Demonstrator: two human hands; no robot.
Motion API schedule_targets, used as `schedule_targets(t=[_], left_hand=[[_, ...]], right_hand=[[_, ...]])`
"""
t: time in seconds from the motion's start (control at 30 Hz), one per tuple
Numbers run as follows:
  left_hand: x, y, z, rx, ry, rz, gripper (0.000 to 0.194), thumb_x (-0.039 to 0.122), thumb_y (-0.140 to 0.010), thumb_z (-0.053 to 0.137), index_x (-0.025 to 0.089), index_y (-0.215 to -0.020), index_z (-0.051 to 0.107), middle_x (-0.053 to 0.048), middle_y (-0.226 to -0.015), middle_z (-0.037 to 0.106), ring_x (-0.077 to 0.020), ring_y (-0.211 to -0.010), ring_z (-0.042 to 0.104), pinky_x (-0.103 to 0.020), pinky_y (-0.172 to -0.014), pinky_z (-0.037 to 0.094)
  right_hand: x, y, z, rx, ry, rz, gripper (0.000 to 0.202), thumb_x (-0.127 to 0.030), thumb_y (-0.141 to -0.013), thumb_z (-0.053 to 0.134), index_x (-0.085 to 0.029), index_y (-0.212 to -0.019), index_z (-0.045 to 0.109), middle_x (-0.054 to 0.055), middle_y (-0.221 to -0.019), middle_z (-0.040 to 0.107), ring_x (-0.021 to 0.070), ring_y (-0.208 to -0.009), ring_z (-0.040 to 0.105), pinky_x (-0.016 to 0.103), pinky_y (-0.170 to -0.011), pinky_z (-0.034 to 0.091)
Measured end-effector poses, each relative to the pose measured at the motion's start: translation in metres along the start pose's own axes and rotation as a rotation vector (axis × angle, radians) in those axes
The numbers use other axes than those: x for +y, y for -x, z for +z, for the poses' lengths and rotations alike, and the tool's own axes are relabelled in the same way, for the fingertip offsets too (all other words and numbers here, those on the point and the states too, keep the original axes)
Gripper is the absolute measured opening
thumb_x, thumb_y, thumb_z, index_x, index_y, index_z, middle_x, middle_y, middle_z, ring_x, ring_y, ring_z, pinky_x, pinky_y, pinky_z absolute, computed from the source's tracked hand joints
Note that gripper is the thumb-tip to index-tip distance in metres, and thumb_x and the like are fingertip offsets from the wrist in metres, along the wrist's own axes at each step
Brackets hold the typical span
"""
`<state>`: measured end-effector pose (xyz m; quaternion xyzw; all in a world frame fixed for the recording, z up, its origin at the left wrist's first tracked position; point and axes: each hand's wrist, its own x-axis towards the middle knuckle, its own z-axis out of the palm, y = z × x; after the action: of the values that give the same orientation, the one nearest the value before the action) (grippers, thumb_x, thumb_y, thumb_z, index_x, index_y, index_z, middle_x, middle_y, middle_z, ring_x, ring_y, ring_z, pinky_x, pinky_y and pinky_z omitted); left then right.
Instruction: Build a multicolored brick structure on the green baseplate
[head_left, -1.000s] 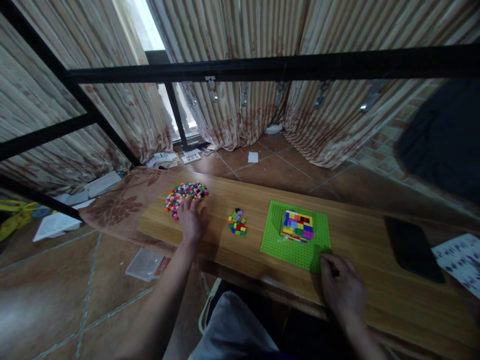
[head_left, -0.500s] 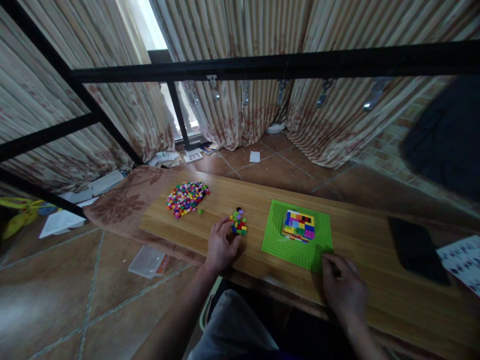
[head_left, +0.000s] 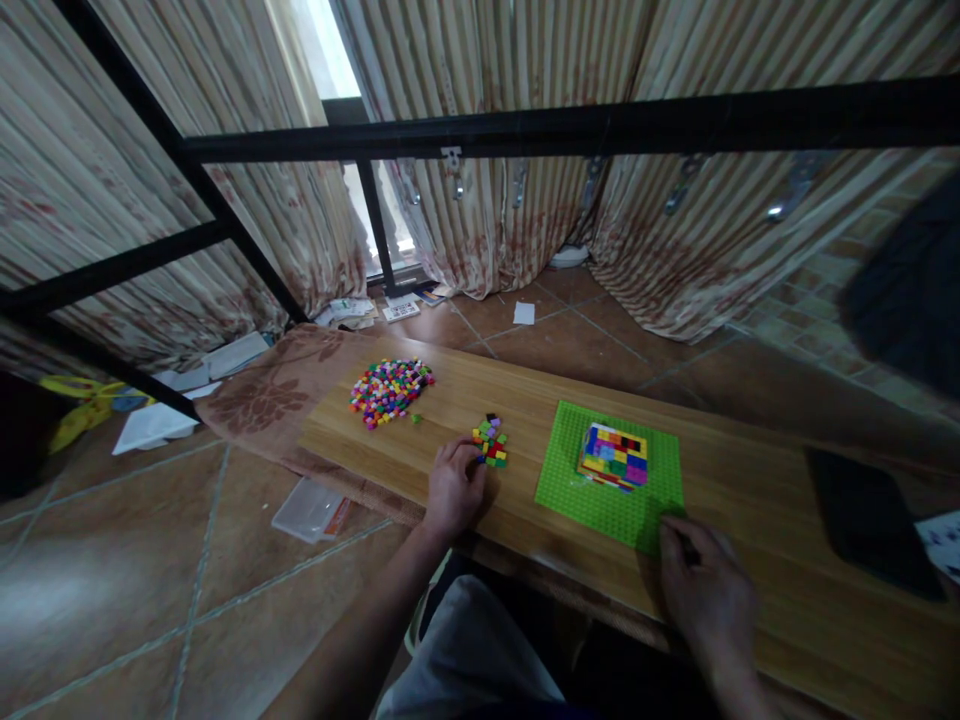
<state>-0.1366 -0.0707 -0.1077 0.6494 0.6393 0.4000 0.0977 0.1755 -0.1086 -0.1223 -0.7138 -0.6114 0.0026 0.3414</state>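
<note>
My left hand (head_left: 455, 488) is at the near-left edge of a small group of toy bricks (head_left: 493, 450), mostly green and red. Its thumb and fingers are pinched together, with a bit of blue, seemingly a small brick, at the tips. A green studded baseplate (head_left: 559, 485) lies to the right and carries a low block of multicoloured bricks (head_left: 613, 455) built up in layers. At the baseplate's near right corner, my right hand (head_left: 705, 575) has its fingers curled over the edge. Its inner fingers are in shadow, so anything else in them is hidden.
A larger heap of loose bricks (head_left: 390, 390) lies on the left of the wooden board (head_left: 427, 470). On the right are a dark flat tablet-like slab (head_left: 866, 520) and a printed sheet (head_left: 941, 540). A clear plastic box (head_left: 306, 508) is on the floor. A black metal frame (head_left: 525, 138) crosses behind.
The view has shifted a little, so everything appears further right. My left fingers have closed at the edge of the small brick group. My right hand stays at the baseplate's corner.
</note>
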Motion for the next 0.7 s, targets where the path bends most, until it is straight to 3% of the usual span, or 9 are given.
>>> schedule_targets(t=[0.23, 0.43, 0.7], left_hand=[[0.002, 0.002, -0.002, 0.042, -0.001, 0.004, 0.008, 0.015, -0.083, 0.057, 0.019, -0.089, 0.06, -0.007, -0.1, 0.064, -0.0215, -0.097, 0.06, -0.037, -0.088, 0.049], [0.003, 0.004, -0.005, 0.069, 0.048, -0.082, 0.01, 0.021, -0.087, 0.054, 0.019, -0.095, 0.06, -0.005, -0.09, 0.065, -0.0197, -0.087, 0.063, -0.034, -0.08, 0.052], [0.005, 0.002, -0.011, 0.082, 0.15, -0.045, 0.021, 0.02, -0.091, 0.048, 0.019, -0.104, 0.064, -0.007, -0.1, 0.064, -0.0186, -0.094, 0.062, -0.034, -0.086, 0.052]], right_hand=[[0.004, 0.0, 0.002, 0.004, -0.002, -0.028, 0.041, -0.047, -0.087, 0.043, -0.017, -0.089, 0.07, 0.011, -0.095, 0.068, 0.0227, -0.079, 0.062, 0.032, -0.067, 0.046], [0.005, 0.0, 0.005, -0.003, -0.034, -0.012, 0.039, -0.048, -0.088, 0.044, -0.018, -0.091, 0.069, 0.009, -0.095, 0.068, 0.0224, -0.082, 0.063, 0.032, -0.071, 0.047], [0.0, 0.0, 0.002, -0.016, -0.047, 0.001, 0.04, -0.048, -0.088, 0.043, -0.018, -0.092, 0.069, 0.01, -0.095, 0.068, 0.0216, -0.081, 0.062, 0.031, -0.071, 0.046]])
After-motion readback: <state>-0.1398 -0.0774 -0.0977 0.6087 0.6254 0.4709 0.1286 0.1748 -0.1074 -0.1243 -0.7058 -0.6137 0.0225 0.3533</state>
